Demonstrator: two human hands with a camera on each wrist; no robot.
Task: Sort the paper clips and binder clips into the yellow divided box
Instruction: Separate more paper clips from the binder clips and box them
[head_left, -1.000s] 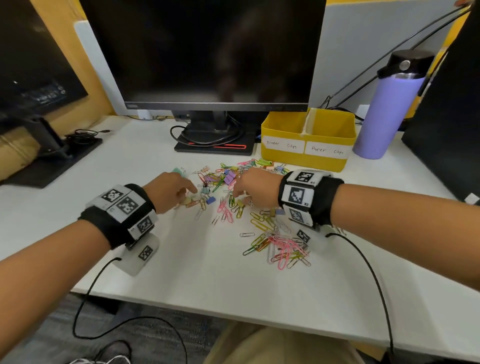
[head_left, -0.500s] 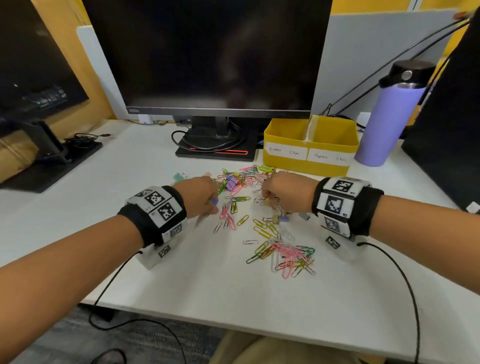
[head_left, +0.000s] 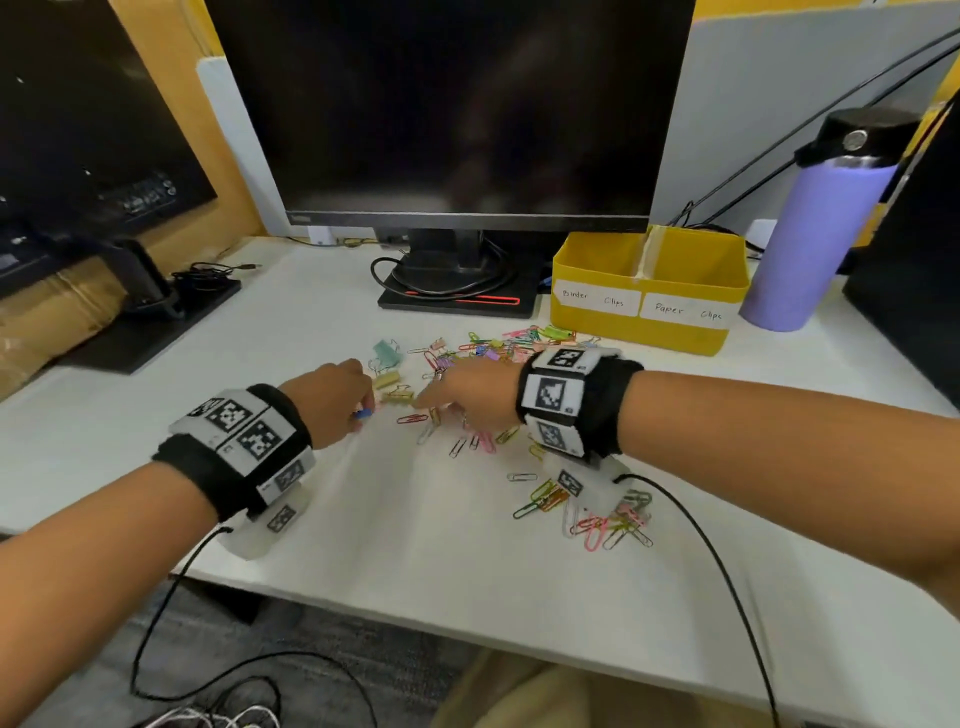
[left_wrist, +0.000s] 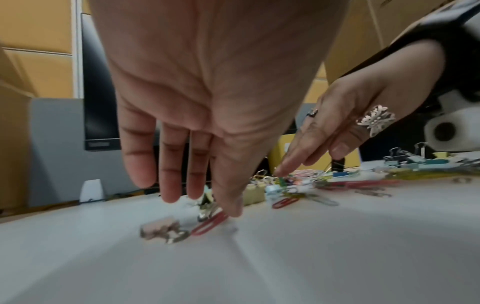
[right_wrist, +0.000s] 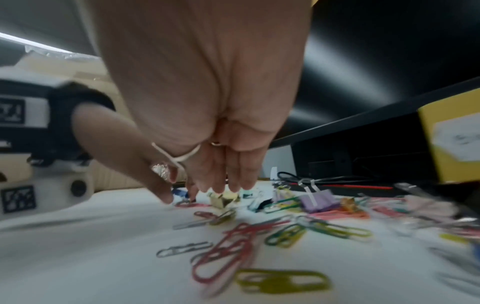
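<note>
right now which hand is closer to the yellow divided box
Right. The right hand is over the clip pile, just in front of the yellow divided box; the left hand is farther left, at the pile's edge.

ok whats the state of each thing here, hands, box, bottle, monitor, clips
left hand: open, fingers straight, tips down at the clips
right hand: open, fingers straight, reaching into the pile
yellow divided box: upright, open-topped, contents hidden
purple bottle: upright, black lid on
monitor: screen dark
paper clips and binder clips: loose, mixed on the desk
</note>
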